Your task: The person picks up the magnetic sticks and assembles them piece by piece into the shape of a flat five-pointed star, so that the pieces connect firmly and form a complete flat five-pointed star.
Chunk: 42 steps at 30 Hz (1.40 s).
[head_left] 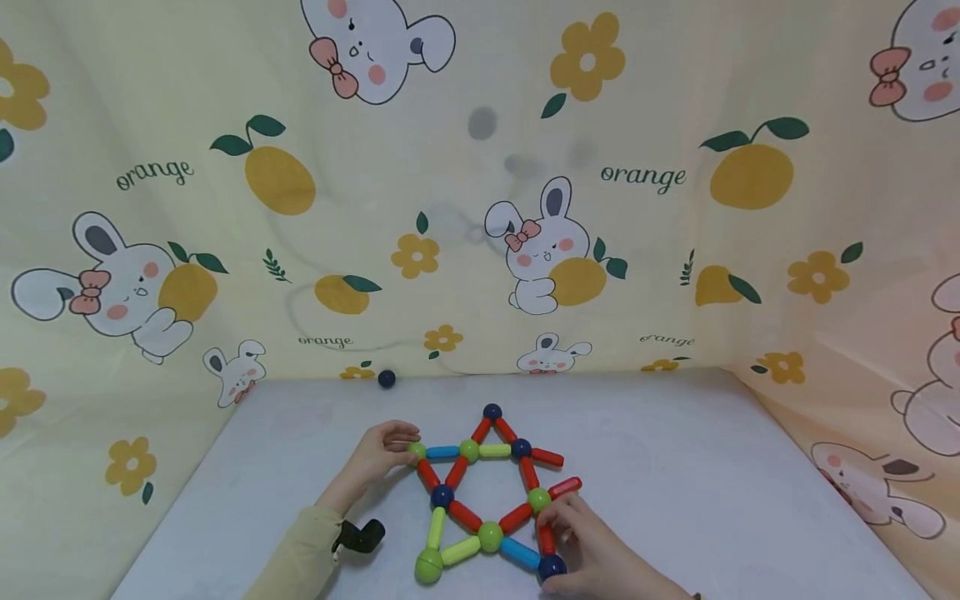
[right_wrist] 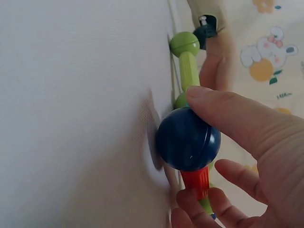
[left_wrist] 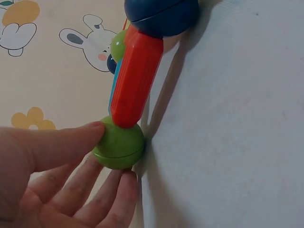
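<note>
A flat star-like frame of magnetic rods and balls lies on the table, with a green ball [head_left: 491, 537] at its lower middle. My left hand [head_left: 378, 454] is at the frame's left corner, its thumb and fingers pinching a green ball [left_wrist: 121, 145]; a red rod [left_wrist: 137, 80] runs from that ball. At the lower right corner, my right hand [head_left: 592, 542] holds a dark blue ball [right_wrist: 187, 140] with the thumb against it and the fingers about the attached red rod [right_wrist: 195, 183]. On the right side, two red rods [head_left: 547, 457] point outward with no ball at their outer ends.
A separate dark blue ball [head_left: 386, 378] lies at the back edge of the white table [head_left: 675, 467]. Patterned cloth [head_left: 465, 250] with rabbits and oranges hangs behind and at both sides. A black wrist camera [head_left: 360, 536] is strapped by the left sleeve.
</note>
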Motion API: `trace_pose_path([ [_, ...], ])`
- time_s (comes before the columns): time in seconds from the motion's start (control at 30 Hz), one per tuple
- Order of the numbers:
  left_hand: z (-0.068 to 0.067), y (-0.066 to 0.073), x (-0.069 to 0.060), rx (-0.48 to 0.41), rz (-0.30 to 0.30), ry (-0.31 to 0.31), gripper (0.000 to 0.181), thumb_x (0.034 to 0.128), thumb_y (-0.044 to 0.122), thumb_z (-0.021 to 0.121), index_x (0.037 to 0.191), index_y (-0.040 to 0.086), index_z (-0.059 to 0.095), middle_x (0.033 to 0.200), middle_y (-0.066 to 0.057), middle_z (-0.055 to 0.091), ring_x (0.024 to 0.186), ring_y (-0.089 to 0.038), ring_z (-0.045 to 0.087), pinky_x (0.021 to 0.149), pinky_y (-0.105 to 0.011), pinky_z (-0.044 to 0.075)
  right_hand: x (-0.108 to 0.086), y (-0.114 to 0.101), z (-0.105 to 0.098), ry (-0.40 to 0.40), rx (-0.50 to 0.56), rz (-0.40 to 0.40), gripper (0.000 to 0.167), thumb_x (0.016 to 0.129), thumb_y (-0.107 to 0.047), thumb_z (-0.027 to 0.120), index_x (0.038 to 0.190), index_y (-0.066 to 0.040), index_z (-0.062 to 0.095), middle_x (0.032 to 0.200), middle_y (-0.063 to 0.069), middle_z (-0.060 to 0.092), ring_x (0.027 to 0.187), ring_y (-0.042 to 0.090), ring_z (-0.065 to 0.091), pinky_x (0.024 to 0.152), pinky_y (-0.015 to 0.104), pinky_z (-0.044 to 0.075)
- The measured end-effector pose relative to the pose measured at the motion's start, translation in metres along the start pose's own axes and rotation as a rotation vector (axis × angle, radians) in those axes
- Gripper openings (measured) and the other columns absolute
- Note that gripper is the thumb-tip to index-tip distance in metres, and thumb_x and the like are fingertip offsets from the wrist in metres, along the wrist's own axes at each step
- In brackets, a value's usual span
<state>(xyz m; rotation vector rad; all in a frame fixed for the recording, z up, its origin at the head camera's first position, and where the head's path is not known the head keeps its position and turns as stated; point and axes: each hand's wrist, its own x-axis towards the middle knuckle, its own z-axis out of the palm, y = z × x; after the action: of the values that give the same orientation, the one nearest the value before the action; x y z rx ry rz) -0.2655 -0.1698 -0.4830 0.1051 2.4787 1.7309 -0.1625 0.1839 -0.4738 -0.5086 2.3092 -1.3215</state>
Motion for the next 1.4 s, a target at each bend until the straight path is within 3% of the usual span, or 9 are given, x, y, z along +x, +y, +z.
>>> trace_pose_path([
  [0.23, -0.002, -0.003, -0.001, 0.012, 0.003, -0.044, 0.036, 0.0854, -0.001, 0.067, 0.121, -0.001, 0.058, 0.112, -0.013, 0.067, 0.105, -0.027, 0.062, 0.090, -0.040, 0.050, 0.002, 0.007, -0.010, 0.024, -0.016, 0.039, 0.058, 0.071, -0.034, 0.085, 0.116, -0.017, 0.053, 0.113, 0.005, 0.047, 0.099, 0.026, 0.049, 0.077, 0.033, 0.053],
  [0.4, -0.003, -0.003, -0.009, 0.018, -0.002, -0.045, 0.030, 0.0879, 0.006, 0.067, 0.116, -0.002, 0.061, 0.107, -0.010, 0.068, 0.100, -0.025, 0.062, 0.087, -0.040, 0.052, 0.009, 0.020, -0.032, 0.068, -0.054, 0.018, 0.059, 0.073, -0.031, 0.084, 0.118, -0.011, 0.052, 0.109, 0.001, 0.057, 0.100, 0.022, 0.053, 0.086, 0.041, 0.050],
  [0.6, -0.002, -0.001, -0.021, 0.048, -0.024, -0.073, 0.025, 0.0889, 0.013, 0.068, 0.109, 0.000, 0.064, 0.098, -0.005, 0.069, 0.088, -0.019, 0.063, 0.081, -0.036, 0.053, 0.019, 0.036, -0.061, 0.132, -0.046, -0.020, 0.046, 0.078, -0.021, 0.080, 0.115, -0.007, 0.057, 0.107, 0.004, 0.060, 0.098, 0.024, 0.056, 0.085, 0.039, 0.051],
  [0.8, 0.001, 0.001, -0.035, 0.010, -0.031, -0.189, 0.029, 0.0871, 0.016, 0.071, 0.110, 0.000, 0.062, 0.094, -0.004, 0.068, 0.085, -0.018, 0.063, 0.077, -0.033, 0.054, 0.034, 0.041, -0.078, 0.271, -0.058, -0.016, 0.037, 0.080, -0.013, 0.077, 0.112, -0.004, 0.060, 0.108, 0.006, 0.061, 0.100, 0.026, 0.059, 0.087, 0.042, 0.051],
  [0.97, 0.013, 0.006, -0.046, -0.039, -0.088, -0.292, 0.030, 0.0859, 0.016, 0.072, 0.110, 0.002, 0.061, 0.094, -0.007, 0.070, 0.086, -0.020, 0.066, 0.078, -0.034, 0.055, 0.049, 0.046, -0.082, 0.435, -0.054, 0.046, 0.035, 0.081, -0.004, 0.075, 0.113, -0.003, 0.060, 0.112, 0.010, 0.060, 0.102, 0.028, 0.061, 0.088, 0.041, 0.052],
  [1.13, 0.028, 0.010, -0.054, -0.057, -0.099, -0.344, 0.027, 0.0844, 0.013, 0.074, 0.106, 0.002, 0.062, 0.091, -0.008, 0.071, 0.084, -0.021, 0.068, 0.076, -0.033, 0.056, 0.053, 0.048, -0.080, 0.522, -0.027, 0.069, 0.045, 0.083, -0.002, 0.072, 0.125, 0.000, 0.054, 0.124, 0.021, 0.053, 0.109, 0.036, 0.059, 0.088, 0.039, 0.052],
  [1.4, 0.034, 0.016, -0.059, -0.043, -0.112, -0.329, 0.027, 0.0839, 0.012, 0.074, 0.106, 0.002, 0.062, 0.090, -0.008, 0.071, 0.083, -0.021, 0.068, 0.075, -0.033, 0.056, 0.034, 0.037, -0.070, 0.492, -0.024, 0.065, 0.075, 0.083, -0.014, 0.075, 0.145, -0.004, 0.032, 0.142, 0.030, 0.035, 0.119, 0.045, 0.050, 0.092, 0.043, 0.048],
])
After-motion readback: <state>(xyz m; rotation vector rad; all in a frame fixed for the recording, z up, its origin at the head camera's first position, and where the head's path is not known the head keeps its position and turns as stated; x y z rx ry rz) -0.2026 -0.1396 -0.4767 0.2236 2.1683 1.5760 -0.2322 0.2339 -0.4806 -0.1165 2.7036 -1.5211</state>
